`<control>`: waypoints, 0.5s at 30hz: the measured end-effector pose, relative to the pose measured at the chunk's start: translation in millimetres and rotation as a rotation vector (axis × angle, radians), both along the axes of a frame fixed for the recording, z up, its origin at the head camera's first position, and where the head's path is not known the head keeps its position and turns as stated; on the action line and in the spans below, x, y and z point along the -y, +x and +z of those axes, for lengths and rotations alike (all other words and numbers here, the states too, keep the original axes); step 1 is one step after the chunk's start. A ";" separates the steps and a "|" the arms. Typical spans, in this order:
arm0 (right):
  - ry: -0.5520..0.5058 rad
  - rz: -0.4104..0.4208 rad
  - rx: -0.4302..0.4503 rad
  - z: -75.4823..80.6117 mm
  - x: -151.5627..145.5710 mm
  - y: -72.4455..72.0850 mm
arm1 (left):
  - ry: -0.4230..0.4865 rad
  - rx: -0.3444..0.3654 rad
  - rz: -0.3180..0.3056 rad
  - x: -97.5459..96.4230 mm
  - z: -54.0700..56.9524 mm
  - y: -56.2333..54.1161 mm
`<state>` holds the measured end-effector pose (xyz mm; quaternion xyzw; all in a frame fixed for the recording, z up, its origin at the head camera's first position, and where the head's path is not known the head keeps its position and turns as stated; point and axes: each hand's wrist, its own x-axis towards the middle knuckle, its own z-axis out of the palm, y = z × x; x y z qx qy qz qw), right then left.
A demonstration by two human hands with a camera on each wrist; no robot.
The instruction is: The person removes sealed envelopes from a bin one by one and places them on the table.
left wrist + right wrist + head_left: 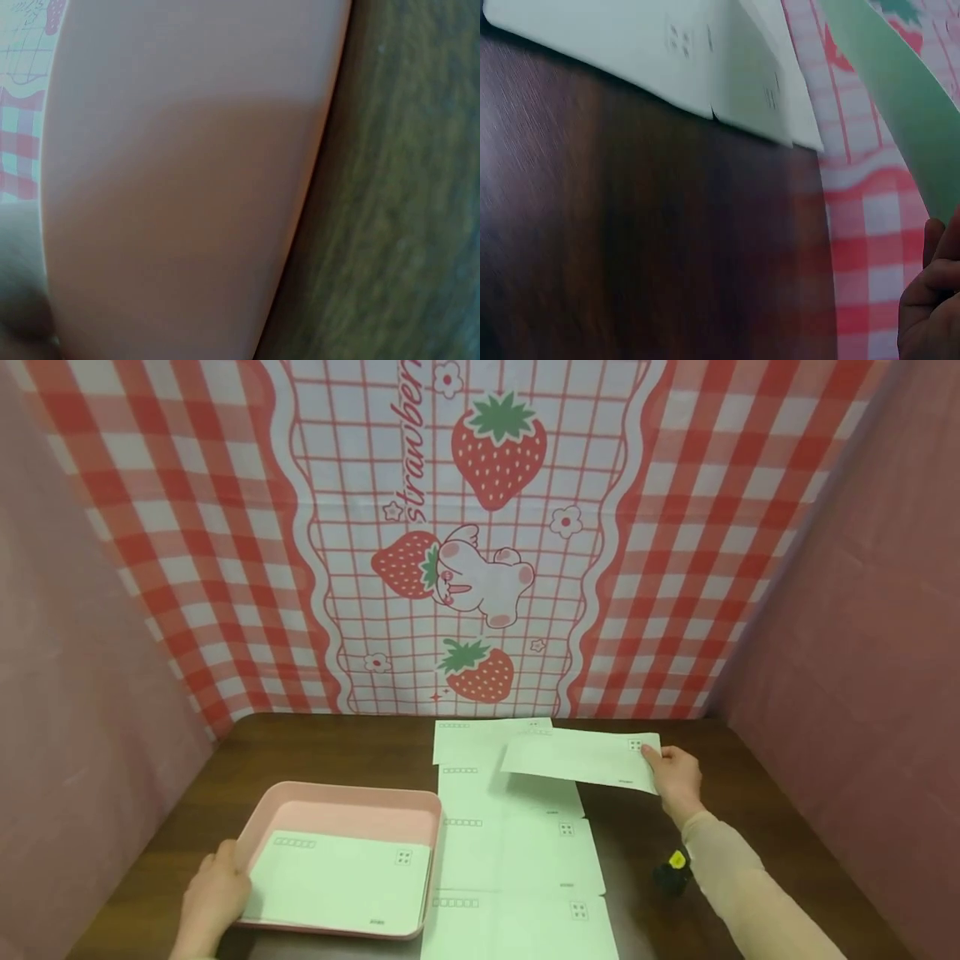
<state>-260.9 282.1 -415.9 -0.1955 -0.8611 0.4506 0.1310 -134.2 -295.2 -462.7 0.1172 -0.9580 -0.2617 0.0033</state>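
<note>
A strawberry-print cloth (465, 543) hangs behind everything, with pink drapes (90, 718) down both sides. In front lies the dark worktop (360, 747).

Along its middle runs a column (525, 860) of white envelopes, at least four, one below another toward the person. Their right ends step outward toward the near side; whether neighbours meet or slightly overlap is hard to tell.

Just left of the column sits the pink tray (352, 797), with a stack (337, 885) of envelopes lying in its near part.

The held envelope (581, 760) is above the worktop, its left end over the upper column. Gripped by one end, thin paper is apt to sag at the other, so a slow, level movement should suit it. Squaring the free end with the edges below before letting it down would avoid a skewed lay and dragging the loose ones.

The right hand (675, 777) pinches that envelope's right end, fingers narrow, thumb on the printed face; a light pinch should avoid creases. The left hand (213, 893) holds the tray's left rim with bent fingers, how tightly I cannot tell; steady pressure would stop it sliding.

Smallest, a black-and-yellow item (672, 874), unidentifiable, lies just beside the right sleeve (738, 877), which should pass clear of it.
</note>
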 end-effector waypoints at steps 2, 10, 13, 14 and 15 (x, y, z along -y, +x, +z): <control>0.000 -0.010 0.022 0.0 -6.6 -3.2 | 0.001 0.001 -0.003 0.9 -0.7 0.4; 0.032 0.027 0.103 10.7 -32.2 -16.1 | 0.015 -0.005 0.004 0.3 -4.1 -0.2; 0.035 0.033 0.140 12.5 -41.4 -19.8 | 0.011 -0.010 0.003 0.0 -4.1 -1.1; 0.039 0.033 0.153 12.9 -44.2 -20.8 | 0.009 -0.011 0.003 0.1 -4.2 -1.3; 0.041 0.031 0.165 13.5 -46.5 -21.3 | 0.006 -0.013 0.006 -0.4 -4.0 -1.4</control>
